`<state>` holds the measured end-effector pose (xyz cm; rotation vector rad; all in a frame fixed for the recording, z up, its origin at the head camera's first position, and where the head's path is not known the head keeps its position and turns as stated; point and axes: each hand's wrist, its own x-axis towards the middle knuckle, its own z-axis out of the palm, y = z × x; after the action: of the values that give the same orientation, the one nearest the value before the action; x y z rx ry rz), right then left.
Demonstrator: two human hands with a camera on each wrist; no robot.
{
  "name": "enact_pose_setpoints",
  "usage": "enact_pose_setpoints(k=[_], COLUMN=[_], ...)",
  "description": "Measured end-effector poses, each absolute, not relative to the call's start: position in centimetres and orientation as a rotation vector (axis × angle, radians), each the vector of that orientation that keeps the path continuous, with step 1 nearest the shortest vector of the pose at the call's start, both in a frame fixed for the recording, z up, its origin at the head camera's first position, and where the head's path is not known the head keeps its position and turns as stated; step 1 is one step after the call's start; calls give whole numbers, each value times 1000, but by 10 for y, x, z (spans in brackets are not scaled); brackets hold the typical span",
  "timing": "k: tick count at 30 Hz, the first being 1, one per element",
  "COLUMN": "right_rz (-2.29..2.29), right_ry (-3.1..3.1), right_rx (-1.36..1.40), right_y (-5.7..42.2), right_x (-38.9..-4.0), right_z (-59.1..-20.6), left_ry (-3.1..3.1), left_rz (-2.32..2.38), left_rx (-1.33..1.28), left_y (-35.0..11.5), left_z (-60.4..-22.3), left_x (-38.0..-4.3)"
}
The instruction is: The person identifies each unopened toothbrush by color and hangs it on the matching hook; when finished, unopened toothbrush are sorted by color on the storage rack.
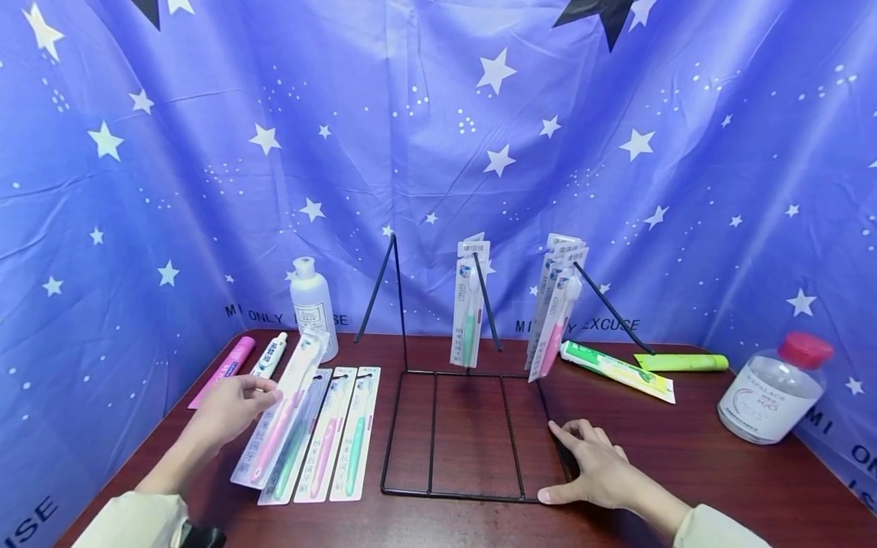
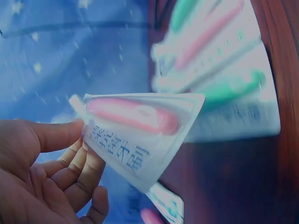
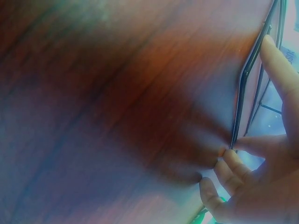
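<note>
Across the dark red table [image 1: 685, 438], three packaged toothbrushes [image 1: 325, 441] were laid just left of a black wire rack [image 1: 433, 434]! Four tubes [image 1: 617, 371] and two bottles [image 1: 769, 397] were split to either side.

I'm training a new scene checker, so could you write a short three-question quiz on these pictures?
1. True or false: the left hand holds a pink tube.

2. What does the right hand touch?
A) the white bottle
B) the black wire rack
C) the blue curtain

3. Fill in: the clear bottle at the far right has a ____ cap.

Key:
1. False; it holds a packaged toothbrush with a pink handle.
2. B
3. red
</note>
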<state>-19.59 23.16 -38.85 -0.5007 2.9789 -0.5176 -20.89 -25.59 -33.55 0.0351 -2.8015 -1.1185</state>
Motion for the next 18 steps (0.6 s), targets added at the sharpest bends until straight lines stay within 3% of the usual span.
enact_pose_setpoints(k=[10, 18], right_rz=[-525, -512], right_ry=[2975, 2987], right_rx=[-488, -493], right_y=[232, 234], right_x=[-194, -195], right_z=[-388, -389], left_ry=[-2793, -2742], left_rz=[-1153, -1200], left_rx=[-227, -597], left_y=[-185, -129], left_z=[-320, -311], left_x=[-189, -171])
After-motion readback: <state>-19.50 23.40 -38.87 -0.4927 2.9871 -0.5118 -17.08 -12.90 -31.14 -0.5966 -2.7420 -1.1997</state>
